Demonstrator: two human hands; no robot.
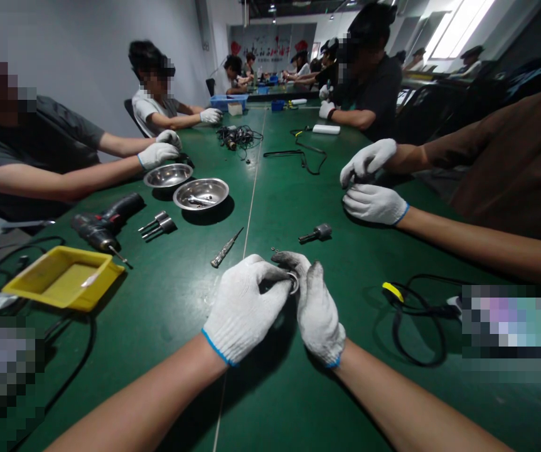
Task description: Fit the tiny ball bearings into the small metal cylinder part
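Note:
My left hand point(246, 311), in a white knit glove with a blue cuff, pinches a small shiny metal ring point(294, 282) between thumb and fingers. Close against the ring's other side is my right hand point(318, 307), gloved alike, its fingers cupped and apart with greyed tips; whether it touches the ring is hard to tell. Tiny metal bits point(274, 249) lie just beyond my fingertips. Past them sits a dark cylindrical metal part with prongs point(316, 233). A screwdriver with a clear handle point(226, 249) lies to the left of it.
At left are a cordless drill point(105, 223), a yellow tray point(66, 279), two pronged metal parts point(158, 225) and two steel bowls point(201, 194), one holding metal pieces. A black cable point(418, 339) coils at right. Co-workers' gloved hands point(374, 201) work along both table sides.

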